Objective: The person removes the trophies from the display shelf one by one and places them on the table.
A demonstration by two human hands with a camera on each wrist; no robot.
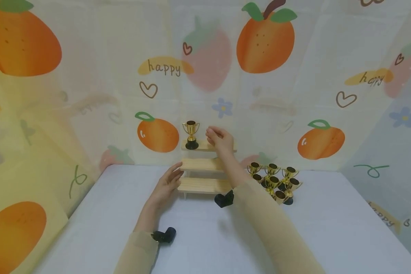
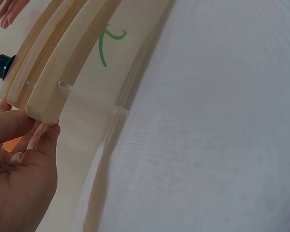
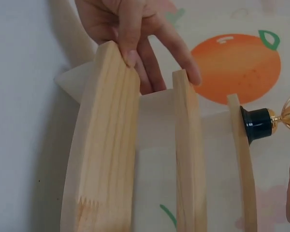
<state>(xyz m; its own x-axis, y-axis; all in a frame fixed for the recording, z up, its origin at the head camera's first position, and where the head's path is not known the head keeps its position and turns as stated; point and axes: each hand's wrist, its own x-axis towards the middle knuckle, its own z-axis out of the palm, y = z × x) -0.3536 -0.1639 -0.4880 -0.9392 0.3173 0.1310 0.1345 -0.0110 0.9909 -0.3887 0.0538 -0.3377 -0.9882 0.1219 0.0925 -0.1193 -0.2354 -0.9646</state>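
Note:
A stepped wooden display shelf with three boards stands on the white-covered table. On the left end of its top board sits a gold trophy cup with a black base, upright. My left hand grips the shelf's left end. In the right wrist view, the left thumb rests on the lowest board and a finger touches the middle board. My right hand hovers by the top board, right of the trophy and apart from it. Its fingers are loosely bent and hold nothing.
Several more gold trophy cups stand grouped to the right of the shelf, partly hidden by my right forearm. A fruit-printed cloth hangs behind the table. Each wrist wears a black camera mount.

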